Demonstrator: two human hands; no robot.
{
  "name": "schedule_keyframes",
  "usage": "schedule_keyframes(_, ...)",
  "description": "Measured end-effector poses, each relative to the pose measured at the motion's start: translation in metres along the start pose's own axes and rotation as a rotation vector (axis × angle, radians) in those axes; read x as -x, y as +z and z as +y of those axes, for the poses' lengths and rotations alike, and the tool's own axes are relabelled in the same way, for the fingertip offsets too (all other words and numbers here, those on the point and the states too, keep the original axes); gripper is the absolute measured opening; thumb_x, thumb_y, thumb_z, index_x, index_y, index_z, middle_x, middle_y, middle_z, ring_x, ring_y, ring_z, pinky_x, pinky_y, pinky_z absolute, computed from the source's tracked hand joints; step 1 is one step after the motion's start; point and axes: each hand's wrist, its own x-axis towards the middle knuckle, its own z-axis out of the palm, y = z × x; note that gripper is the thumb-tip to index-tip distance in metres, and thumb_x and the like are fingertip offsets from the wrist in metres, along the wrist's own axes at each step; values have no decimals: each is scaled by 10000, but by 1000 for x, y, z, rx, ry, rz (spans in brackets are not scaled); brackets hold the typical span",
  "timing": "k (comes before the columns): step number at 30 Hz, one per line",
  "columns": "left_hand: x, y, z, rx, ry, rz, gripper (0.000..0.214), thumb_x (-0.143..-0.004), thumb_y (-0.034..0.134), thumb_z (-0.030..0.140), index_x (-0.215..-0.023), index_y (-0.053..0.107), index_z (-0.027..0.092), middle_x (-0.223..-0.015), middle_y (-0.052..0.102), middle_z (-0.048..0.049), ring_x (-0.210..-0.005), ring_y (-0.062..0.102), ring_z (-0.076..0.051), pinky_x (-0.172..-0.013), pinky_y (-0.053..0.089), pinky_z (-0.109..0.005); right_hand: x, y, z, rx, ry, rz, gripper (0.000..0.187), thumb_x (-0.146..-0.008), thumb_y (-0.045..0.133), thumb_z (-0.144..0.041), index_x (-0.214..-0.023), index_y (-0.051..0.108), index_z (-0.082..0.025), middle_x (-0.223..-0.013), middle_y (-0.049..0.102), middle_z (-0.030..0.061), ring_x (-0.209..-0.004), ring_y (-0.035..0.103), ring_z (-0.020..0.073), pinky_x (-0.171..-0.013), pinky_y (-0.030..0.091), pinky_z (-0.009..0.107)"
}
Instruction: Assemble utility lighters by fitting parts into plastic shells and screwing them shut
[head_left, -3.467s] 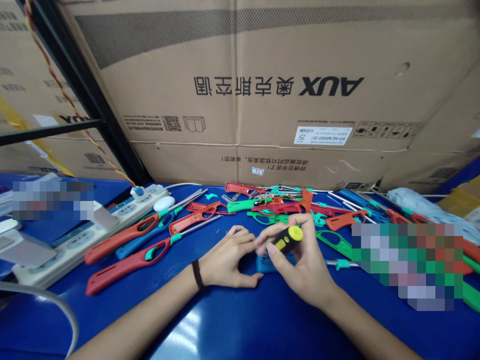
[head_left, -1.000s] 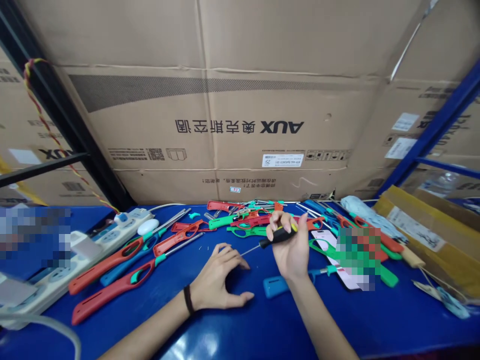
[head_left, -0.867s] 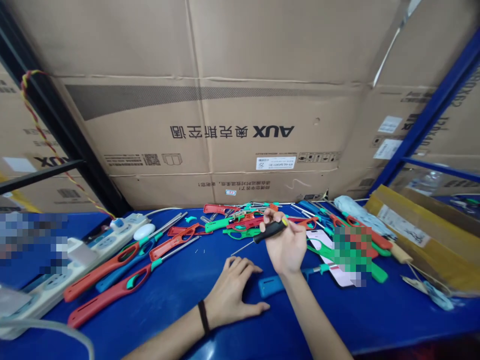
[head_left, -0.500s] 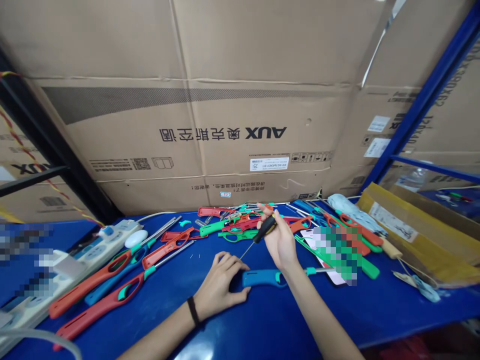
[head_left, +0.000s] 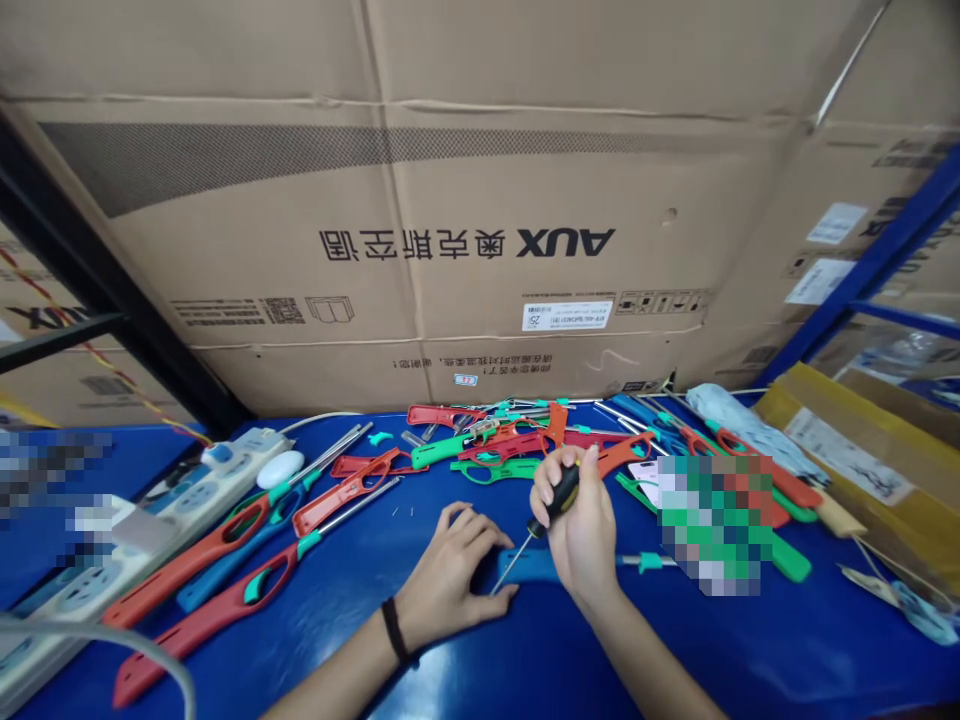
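Gripping a slanted screwdriver (head_left: pixel 557 502) over the blue lighter (head_left: pixel 537 566), the right hand (head_left: pixel 583 535) could slip, jabbing the left hand (head_left: pixel 451 568), its hold unclear

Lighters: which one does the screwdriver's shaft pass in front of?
The blue lighter beside the left hand, partly covered by the right hand; no other has the screwdriver shaft before it.

Soft indoor light, pale glare on the blue tabletop (head_left: pixel 525 660), stretched edges.

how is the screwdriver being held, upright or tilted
The screwdriver is tilted: its shaft slants from the right hand down toward the left hand.
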Motion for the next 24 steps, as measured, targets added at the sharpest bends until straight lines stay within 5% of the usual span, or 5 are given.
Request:
schedule_keyframes(5, 1, 1, -2, -29, 29, -21, 292, -727, 670, 310, -987, 573, 221, -949, 643, -8, -899, 569, -196, -1039, 243, -440, 9, -6, 2, 170, -216, -47, 331, -923, 436, -494, -737, 473, -223, -637, 439, -50, -453, 417, 74, -357, 352, 163)
schedule_keyframes(24, 2, 1, -3, -77, 63, -34, 316, -763, 649, 398, -1025, 582, 234, -940, 644, 2, -908, 574, -187, -1060, 223, -450, 17, -9, 8, 286, -239, -206, 281, -968, 361, -413, -780, 470, -235, -685, 418, -32, -529, 439, 107, -416, 367, 206)
